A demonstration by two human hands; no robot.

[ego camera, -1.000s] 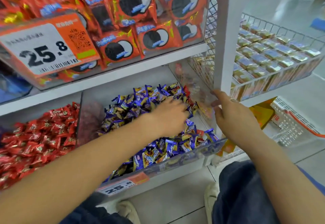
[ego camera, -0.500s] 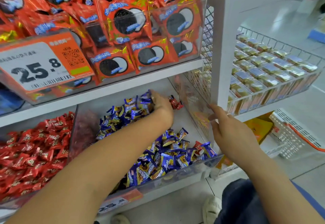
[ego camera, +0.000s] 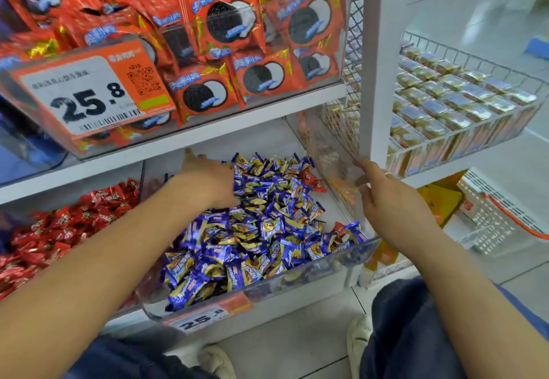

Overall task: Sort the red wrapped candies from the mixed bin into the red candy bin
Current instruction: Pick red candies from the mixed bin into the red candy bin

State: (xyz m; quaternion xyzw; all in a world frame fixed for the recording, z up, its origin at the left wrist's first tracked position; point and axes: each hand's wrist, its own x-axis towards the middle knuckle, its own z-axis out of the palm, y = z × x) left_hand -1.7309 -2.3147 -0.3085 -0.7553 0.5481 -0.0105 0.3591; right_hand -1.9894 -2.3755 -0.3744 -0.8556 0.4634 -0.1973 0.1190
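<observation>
The clear mixed bin (ego camera: 297, 286) on the lower shelf is full of blue-and-gold wrapped candies (ego camera: 261, 230). Two red wrapped candies (ego camera: 314, 181) lie at its back right, and another red one (ego camera: 338, 227) shows near the front right. My left hand (ego camera: 208, 179) reaches deep into the bin's back left with its fingers stretched over the blue candies; its palm is hidden. My right hand (ego camera: 392, 209) rests with its fingertips against the bin's clear right wall (ego camera: 329, 152). The red candy bin (ego camera: 59, 230) stands just left of the mixed bin.
Orange cookie packs (ego camera: 225, 22) fill the shelf above, behind a 25.8 price tag (ego camera: 86, 96). A white upright post (ego camera: 383, 51) stands right of the bin, and past it a wire basket (ego camera: 463, 146) holds small boxes. A white floor basket (ego camera: 505, 221) sits lower right.
My left hand has moved from the middle of the mixed bin to its back, then leftward, away from the red candies at the back right. My right hand stays on the bin's wall.
</observation>
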